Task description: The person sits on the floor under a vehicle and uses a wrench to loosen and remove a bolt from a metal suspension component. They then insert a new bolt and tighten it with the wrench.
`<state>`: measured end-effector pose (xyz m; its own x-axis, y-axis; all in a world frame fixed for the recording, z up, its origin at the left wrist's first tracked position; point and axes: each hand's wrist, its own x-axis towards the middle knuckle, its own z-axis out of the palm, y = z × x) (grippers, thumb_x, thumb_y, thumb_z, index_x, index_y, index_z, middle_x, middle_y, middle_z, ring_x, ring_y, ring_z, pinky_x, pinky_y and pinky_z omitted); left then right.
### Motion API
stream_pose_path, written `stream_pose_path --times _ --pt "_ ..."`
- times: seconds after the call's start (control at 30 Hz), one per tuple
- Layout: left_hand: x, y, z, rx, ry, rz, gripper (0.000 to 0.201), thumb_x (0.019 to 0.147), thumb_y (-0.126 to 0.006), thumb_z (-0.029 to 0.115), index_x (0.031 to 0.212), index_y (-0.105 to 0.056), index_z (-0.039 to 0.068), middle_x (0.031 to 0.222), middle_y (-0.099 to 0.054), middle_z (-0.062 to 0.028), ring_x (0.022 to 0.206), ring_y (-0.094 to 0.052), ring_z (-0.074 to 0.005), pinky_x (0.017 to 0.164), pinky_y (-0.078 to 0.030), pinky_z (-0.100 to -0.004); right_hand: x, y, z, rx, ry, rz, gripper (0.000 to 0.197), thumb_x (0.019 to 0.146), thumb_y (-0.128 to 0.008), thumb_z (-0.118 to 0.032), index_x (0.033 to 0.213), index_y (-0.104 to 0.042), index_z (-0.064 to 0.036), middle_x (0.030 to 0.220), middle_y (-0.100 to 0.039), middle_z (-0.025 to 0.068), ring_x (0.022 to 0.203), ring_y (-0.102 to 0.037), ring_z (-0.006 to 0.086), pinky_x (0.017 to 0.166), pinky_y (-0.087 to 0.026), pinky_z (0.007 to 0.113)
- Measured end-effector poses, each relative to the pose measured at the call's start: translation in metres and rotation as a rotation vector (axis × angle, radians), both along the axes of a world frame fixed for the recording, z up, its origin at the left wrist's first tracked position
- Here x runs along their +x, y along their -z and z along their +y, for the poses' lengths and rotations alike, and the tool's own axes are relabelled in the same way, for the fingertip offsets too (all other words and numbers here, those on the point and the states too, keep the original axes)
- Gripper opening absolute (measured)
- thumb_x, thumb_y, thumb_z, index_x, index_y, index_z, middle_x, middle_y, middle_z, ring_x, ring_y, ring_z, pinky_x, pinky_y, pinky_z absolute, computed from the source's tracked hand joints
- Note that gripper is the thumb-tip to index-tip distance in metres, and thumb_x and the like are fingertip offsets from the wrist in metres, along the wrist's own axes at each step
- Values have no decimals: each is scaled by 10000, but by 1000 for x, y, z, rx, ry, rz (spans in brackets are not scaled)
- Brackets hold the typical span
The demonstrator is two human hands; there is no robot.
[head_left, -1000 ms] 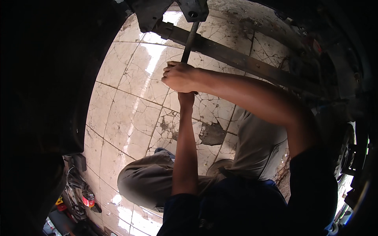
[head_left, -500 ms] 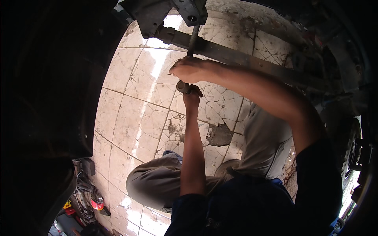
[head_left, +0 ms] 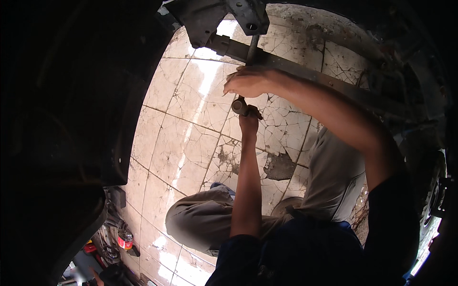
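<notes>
A dark steel rod (head_left: 253, 50) comes down from the bracket at the top of the view. It looks like a tie rod, with a round-capped joint end (head_left: 238, 106) at its near end. My left hand (head_left: 249, 121) is closed on this joint end from below. Just beyond it, my right hand (head_left: 252, 82) reaches across from the right, with its fingers bent over the rod. The back of that hand hides the part of the rod beneath it, and its fingertips point left.
A perforated metal bracket (head_left: 200, 21) hangs at the top, and a long dark bar (head_left: 305, 71) runs off to the right. Dark bodywork (head_left: 62, 119) fills the left side. Cracked floor tiles (head_left: 191, 143) lie below. Tools and a red-labelled bottle (head_left: 125, 240) are at lower left.
The whole scene has shifted rightward in the picture as my head moved. My right hand has turned slightly over the rod, its fingers a little straighter. My left hand keeps its hold.
</notes>
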<state>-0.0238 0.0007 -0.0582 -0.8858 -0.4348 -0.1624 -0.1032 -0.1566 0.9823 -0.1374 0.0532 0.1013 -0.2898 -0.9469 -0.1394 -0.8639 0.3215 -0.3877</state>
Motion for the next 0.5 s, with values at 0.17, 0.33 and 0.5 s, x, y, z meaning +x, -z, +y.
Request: stream_pose_path --times 0.17,0.33,0.5 --pt "3 0 -7 -33 -13 13 178 775 -378 -12 664 -506 41 635 -522 -66 577 -524 -162 645 -498 -323 12 5 -3 -118 -118 74 298 965 -469 -173 1186 -630 -55 1079 -672 142 1041 -629 306 920 -475 396" --pt "1 -1 -3 -22 -11 0 178 774 -370 -14 668 -504 33 628 -522 -71 564 -531 -170 646 -504 -328 -12 1 3 -12 27 -15 311 977 -465 -172 1227 -623 -78 1114 -675 159 1047 -634 329 921 -488 417" --pt "3 9 -10 -28 -17 41 165 828 -448 38 708 -560 27 597 -583 -57 597 -577 -157 587 -455 -303 0 -5 4 -89 49 -72 306 977 -464 -168 1224 -624 -81 1103 -682 142 1049 -637 313 922 -482 414"
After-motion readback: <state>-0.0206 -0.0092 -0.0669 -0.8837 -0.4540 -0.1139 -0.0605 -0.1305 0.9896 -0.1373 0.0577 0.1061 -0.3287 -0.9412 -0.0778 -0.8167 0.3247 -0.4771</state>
